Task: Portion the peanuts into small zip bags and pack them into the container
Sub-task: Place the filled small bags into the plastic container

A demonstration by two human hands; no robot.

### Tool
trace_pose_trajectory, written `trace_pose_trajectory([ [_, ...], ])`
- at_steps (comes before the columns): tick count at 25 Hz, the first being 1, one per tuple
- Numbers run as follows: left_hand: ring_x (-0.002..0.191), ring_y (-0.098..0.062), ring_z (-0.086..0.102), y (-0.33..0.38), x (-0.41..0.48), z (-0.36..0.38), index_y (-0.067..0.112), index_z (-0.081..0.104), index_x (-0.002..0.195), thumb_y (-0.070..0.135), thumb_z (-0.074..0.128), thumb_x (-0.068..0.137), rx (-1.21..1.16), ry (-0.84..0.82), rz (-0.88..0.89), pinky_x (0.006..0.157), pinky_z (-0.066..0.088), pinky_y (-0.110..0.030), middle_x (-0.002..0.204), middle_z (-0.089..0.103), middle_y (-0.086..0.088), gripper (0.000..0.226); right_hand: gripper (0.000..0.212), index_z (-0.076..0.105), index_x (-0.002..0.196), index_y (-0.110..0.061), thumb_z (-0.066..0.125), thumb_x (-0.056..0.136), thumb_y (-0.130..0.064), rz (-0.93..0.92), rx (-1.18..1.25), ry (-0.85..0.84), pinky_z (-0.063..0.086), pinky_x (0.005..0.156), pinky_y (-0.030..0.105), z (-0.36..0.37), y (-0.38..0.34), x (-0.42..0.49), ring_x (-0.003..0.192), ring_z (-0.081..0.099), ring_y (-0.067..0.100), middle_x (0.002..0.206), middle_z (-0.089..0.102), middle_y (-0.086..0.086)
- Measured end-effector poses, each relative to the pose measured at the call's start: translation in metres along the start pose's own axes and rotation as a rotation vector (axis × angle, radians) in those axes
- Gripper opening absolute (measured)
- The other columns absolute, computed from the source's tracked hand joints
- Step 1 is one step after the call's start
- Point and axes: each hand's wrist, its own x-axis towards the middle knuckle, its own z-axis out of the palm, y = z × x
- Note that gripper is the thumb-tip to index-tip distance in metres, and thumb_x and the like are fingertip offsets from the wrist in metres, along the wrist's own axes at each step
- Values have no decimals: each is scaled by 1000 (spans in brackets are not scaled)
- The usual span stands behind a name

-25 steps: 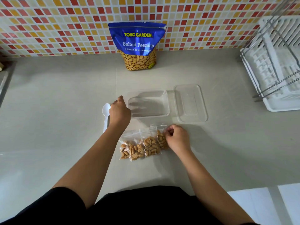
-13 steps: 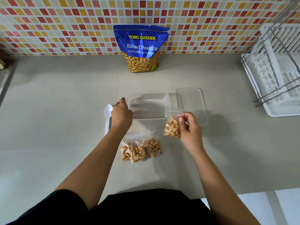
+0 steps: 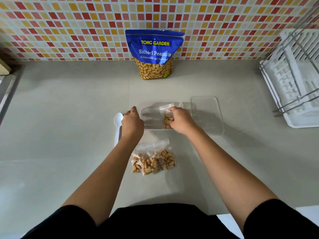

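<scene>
Two hands [image 3: 133, 123] [image 3: 181, 120], grey counter [image 3: 69, 118], mosaic tiles [image 3: 69, 23]

zip bag of peanuts [image 3: 167, 118] inside clear container [image 3: 151, 116] | filled bags [image 3: 153, 161] on counter

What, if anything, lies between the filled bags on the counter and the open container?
Nothing visible: the filled bags lie just before the container, whose lid rests aside to its right.

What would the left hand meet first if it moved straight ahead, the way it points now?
Probably nothing close: the left hand points away between the white plastic spoon and the clear plastic container, over bare grey countertop. Depth is uncertain.
</scene>
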Motion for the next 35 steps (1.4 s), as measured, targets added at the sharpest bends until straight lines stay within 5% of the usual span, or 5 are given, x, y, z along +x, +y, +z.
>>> trace_pose_trajectory([
  [6, 84, -31, 49, 2, -1, -1, -2, 49, 106, -11, 37, 81, 0, -13, -3, 66, 41, -37, 110, 59, -21, 29, 39, 58, 121, -10, 61, 83, -1, -148, -249, 188, 50, 90, 41, 2, -2, -3, 110, 50, 32, 124, 49, 13],
  [15, 68, -26, 39, 9, -7, -7, -2, 46, 95, -14, 37, 81, 57, -31, -18, 53, 29, -33, 95, 57, -24, 20, 28, 66, 111, -11, 58, 84, -7, -238, -422, 47, 49, 89, 35, 2, 8, 10, 105, 55, 32, 111, 61, 12],
  [21, 105, -36, 55, 2, -22, -21, 0, 37, 133, 23, 50, 92, 102, 9, 96, 80, 40, -36, 123, 54, -20, 49, 24, 66, 110, -15, 60, 88, -22, -241, -4, 190, 47, 81, 28, -17, -7, -42, 97, 59, 21, 110, 62, 4],
  [28, 96, -35, 61, -44, -99, -1, 10, 42, 118, 38, 56, 87, 163, -342, 30, 77, 45, -36, 97, 67, -15, 44, 41, 43, 114, -17, 65, 83, -32, -2, 69, -190, 39, 80, 30, 36, -2, -112, 103, 53, 27, 112, 53, 7],
  [35, 86, -33, 60, -45, -110, 9, 14, 36, 117, 28, 66, 81, 11, -237, 35, 71, 44, -37, 90, 65, -11, 48, 41, 42, 109, -21, 70, 79, -22, 30, 118, -38, 38, 79, 31, 58, -3, -116, 102, 51, 27, 107, 54, 7],
])
